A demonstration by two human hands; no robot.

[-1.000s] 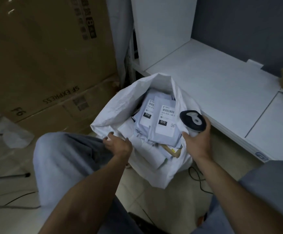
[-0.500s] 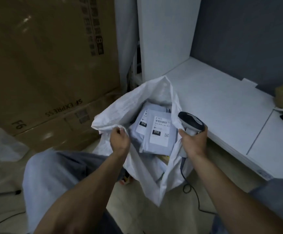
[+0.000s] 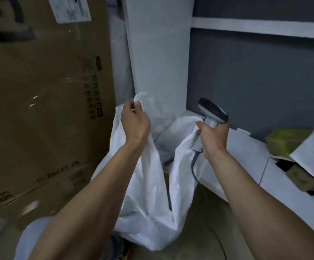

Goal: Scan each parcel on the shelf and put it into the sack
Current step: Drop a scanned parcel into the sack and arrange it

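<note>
Your left hand [image 3: 134,121] grips the sack [image 3: 148,199] rim; your right hand [image 3: 213,136] clamps the scanner [image 3: 211,114] plus the opposite rim. Sack hangs just left of the shelf [image 3: 246,152].

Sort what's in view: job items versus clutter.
Job: white woven plastic sack, gripped by left hand and right hand; grey-and-white handheld barcode scanner in right hand; yellow-green wrapped parcel on white shelf.
Lying about: large brown cardboard boxes at left.
</note>
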